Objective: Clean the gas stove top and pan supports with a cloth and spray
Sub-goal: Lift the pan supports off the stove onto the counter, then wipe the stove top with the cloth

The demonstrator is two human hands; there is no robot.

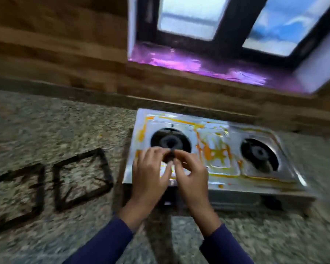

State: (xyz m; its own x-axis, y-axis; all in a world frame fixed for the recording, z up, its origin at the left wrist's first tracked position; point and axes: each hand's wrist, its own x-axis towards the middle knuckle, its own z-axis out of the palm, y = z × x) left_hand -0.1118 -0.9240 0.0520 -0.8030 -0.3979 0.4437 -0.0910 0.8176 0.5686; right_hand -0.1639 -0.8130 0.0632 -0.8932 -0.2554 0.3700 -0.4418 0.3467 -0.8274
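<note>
The steel two-burner gas stove point(215, 161) stands on the counter, its top smeared with orange stains. Its left burner point(170, 141) and right burner point(259, 153) are bare, with no supports on them. Two black square pan supports point(82, 178) point(13, 197) lie flat on the counter left of the stove. My left hand point(151, 172) and my right hand point(191, 172) meet over the stove's front left part, fingertips pinched together on a small dark object point(171, 155) that is too blurred to identify. No cloth or spray is in view.
The speckled granite counter point(55, 130) stretches left and in front of the stove. A brown tiled wall point(65, 54) rises behind it, with a window point(227, 25) and its purple-lit sill above the stove. The whole frame is motion-blurred.
</note>
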